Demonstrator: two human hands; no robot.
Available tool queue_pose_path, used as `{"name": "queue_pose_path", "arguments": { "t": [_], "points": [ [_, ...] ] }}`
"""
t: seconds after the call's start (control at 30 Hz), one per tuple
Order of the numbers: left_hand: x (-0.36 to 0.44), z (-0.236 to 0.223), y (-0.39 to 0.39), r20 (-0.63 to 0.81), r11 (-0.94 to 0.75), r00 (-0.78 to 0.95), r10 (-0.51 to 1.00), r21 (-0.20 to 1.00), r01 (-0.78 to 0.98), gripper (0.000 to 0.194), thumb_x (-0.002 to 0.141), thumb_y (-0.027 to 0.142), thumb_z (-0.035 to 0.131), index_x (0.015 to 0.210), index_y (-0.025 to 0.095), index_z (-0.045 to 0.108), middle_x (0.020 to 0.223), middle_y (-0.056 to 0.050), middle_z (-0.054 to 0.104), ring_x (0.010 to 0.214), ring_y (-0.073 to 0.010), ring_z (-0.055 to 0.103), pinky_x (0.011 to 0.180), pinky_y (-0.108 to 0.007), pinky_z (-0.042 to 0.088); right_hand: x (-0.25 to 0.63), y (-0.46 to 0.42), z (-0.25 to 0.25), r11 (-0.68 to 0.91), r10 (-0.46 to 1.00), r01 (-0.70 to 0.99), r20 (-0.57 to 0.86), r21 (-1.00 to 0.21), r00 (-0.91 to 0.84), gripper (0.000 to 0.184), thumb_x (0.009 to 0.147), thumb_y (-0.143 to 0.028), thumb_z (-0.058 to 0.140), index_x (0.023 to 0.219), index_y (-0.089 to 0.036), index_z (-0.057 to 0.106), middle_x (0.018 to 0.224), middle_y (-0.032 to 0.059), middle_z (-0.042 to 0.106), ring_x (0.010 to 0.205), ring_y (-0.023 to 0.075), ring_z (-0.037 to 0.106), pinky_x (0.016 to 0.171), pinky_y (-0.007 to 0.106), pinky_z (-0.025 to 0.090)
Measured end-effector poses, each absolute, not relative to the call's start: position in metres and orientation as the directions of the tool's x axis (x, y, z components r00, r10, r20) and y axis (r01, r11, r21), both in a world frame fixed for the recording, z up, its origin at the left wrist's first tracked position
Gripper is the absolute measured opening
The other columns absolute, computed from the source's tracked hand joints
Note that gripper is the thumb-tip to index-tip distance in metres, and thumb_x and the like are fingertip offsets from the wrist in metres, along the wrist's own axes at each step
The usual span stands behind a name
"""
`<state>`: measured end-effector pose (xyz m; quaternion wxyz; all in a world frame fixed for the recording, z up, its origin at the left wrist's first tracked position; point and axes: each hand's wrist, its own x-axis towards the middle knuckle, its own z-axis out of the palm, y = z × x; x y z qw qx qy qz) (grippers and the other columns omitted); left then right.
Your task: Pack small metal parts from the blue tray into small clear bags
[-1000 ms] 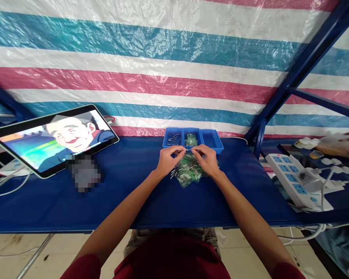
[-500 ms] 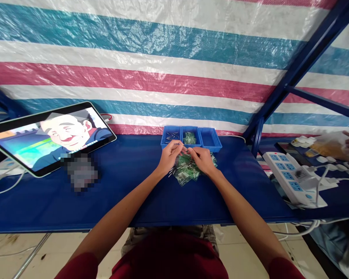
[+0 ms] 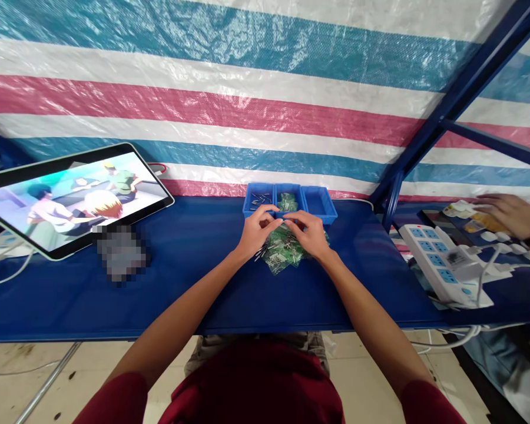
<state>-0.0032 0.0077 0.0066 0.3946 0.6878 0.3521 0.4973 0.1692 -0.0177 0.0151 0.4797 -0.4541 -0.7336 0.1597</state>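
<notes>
- Lying under the person's 2 hands, a pile of green packets (image 3: 279, 259) and thin metal rods (image 3: 260, 253) sits on the blue tabletop (image 3: 194, 277), just in front of a row of 3 joined bins (image 3: 327, 219).
- Rods at the pile's left side slant, their lower ends aimed left and toward the person; those on top of the packets lie at mixed angles, too small to trace singly.
- 1 packet corner points toward the tabletop's near edge.
- Loose rods (image 3: 259, 200) in the left bin lie at several angles, many closer to crosswise than to front-to-back.
- More green packets (image 3: 287, 202) fill part of the middle bin.
- Blue surface shows on both sides of the pile and between it and the near edge; behind, the bins stand close to the striped sheet (image 3: 203, 141).
- The left hand (image 3: 260, 229) has its thumb and forefinger brought close together, fingers curled.
- The right hand (image 3: 308, 231) mirrors it, its fingertips near the left ones, above the pile's rear part; whether anything is gripped between them cannot be told.
- Well to the left stands a lit tablet (image 3: 83, 200); to the right lies a white power strip (image 3: 435, 259), with a co-worker's hand (image 3: 507, 213) beyond it.
</notes>
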Motion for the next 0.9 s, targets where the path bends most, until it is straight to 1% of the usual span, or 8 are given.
{"name": "queue_pose_path", "arguments": {
  "t": [0.2, 0.37, 0.47, 0.57, 0.63, 0.7, 0.8, 0.9],
  "points": [
    [-0.001, 0.009, 0.004, 0.413, -0.429, 0.186, 0.892, 0.902, 0.055, 0.029, 0.077, 0.040, 0.071, 0.092, 0.017, 0.062, 0.055, 0.005, 0.053, 0.045, -0.0073, 0.045, 0.044, -0.020, 0.035, 0.167, -0.017, 0.012, 0.565, 0.812, 0.478, 0.556, -0.672, -0.178, 0.026, 0.089, -0.041, 0.056, 0.083, -0.020, 0.070, 0.075, 0.0046, 0.065, 0.062, 0.0158, 0.055, 0.060, 0.028, 0.044],
    [0.003, 0.005, 0.006, 0.369, -0.366, 0.189, 0.910, 0.929, -0.057, 0.031, 0.074, 0.041, 0.072, 0.089, 0.015, 0.067, 0.071, -0.003, 0.066, 0.057, -0.0129, 0.059, 0.050, -0.024, 0.047, 0.168, -0.014, 0.011, 0.527, 0.824, 0.505, 0.557, -0.684, -0.105, 0.034, 0.092, -0.045, 0.049, 0.081, -0.020, 0.068, 0.073, 0.0043, 0.065, 0.063, 0.0162, 0.056, 0.062, 0.028, 0.043],
    [0.005, 0.002, 0.008, 0.365, -0.362, 0.187, 0.912, 0.931, -0.053, 0.030, 0.075, 0.042, 0.070, 0.083, 0.014, 0.068, 0.078, -0.006, 0.069, 0.067, -0.0163, 0.063, 0.056, -0.027, 0.050, 0.169, -0.013, 0.009, 0.515, 0.836, 0.509, 0.535, -0.690, -0.121, 0.039, 0.093, -0.048, 0.046, 0.078, -0.019, 0.067, 0.070, 0.0039, 0.064, 0.062, 0.0163, 0.056, 0.061, 0.028, 0.043],
    [0.002, 0.004, 0.009, 0.398, -0.398, 0.180, 0.900, 0.917, -0.036, 0.030, 0.081, 0.045, 0.063, 0.087, 0.015, 0.065, 0.088, -0.007, 0.070, 0.077, -0.0176, 0.065, 0.062, -0.026, 0.052, 0.169, -0.012, 0.008, 0.499, 0.841, 0.550, 0.527, -0.669, -0.122, 0.044, 0.094, -0.049, 0.043, 0.071, -0.019, 0.065, 0.066, 0.0037, 0.063, 0.061, 0.0165, 0.056, 0.062, 0.028, 0.042],
    [-0.002, 0.008, 0.010, 0.433, -0.449, 0.217, 0.875, 0.893, 0.027, 0.030, 0.087, 0.044, 0.057, 0.093, 0.016, 0.064, 0.090, -0.007, 0.070, 0.078, -0.0167, 0.065, 0.066, -0.026, 0.051, 0.169, -0.012, 0.009, 0.478, 0.840, 0.568, 0.538, -0.670, -0.072, 0.046, 0.095, -0.049, 0.040, 0.071, -0.018, 0.066, 0.065, 0.0040, 0.063, 0.061, 0.0166, 0.056, 0.063, 0.029, 0.042],
    [-0.008, 0.012, 0.011, 0.489, -0.541, 0.277, 0.827, 0.826, 0.160, 0.029, 0.090, 0.043, 0.053, 0.094, 0.017, 0.066, 0.089, -0.006, 0.069, 0.077, -0.0161, 0.064, 0.068, -0.026, 0.050, 0.170, -0.013, 0.011, 0.459, 0.834, 0.565, 0.552, -0.686, -0.007, 0.044, 0.094, -0.049, 0.041, 0.077, -0.018, 0.068, 0.068, 0.0043, 0.064, 0.060, 0.0165, 0.056, 0.063, 0.029, 0.043],
    [-0.015, 0.014, 0.014, 0.558, -0.658, 0.354, 0.751, 0.680, 0.324, 0.030, 0.090, 0.043, 0.054, 0.090, 0.018, 0.070, 0.081, -0.005, 0.066, 0.070, -0.0149, 0.060, 0.067, -0.026, 0.046, 0.171, -0.015, 0.015, 0.449, 0.836, 0.548, 0.548, -0.706, 0.023, 0.039, 0.091, -0.049, 0.048, 0.081, -0.017, 0.068, 0.070, 0.0043, 0.065, 0.059, 0.0160, 0.054, 0.062, 0.029, 0.042],
    [-0.017, 0.009, 0.017, 0.590, -0.688, 0.355, 0.725, 0.627, 0.365, 0.032, 0.086, 0.048, 0.058, 0.092, 0.019, 0.070, 0.070, -0.001, 0.061, 0.058, -0.0120, 0.051, 0.062, -0.025, 0.043, 0.170, -0.015, 0.017, 0.432, 0.867, 0.521, 0.498, -0.736, -0.016, 0.037, 0.088, -0.049, 0.051, 0.076, -0.017, 0.066, 0.065, 0.0023, 0.062, 0.056, 0.0143, 0.051, 0.059, 0.027, 0.041]
  ]
}}
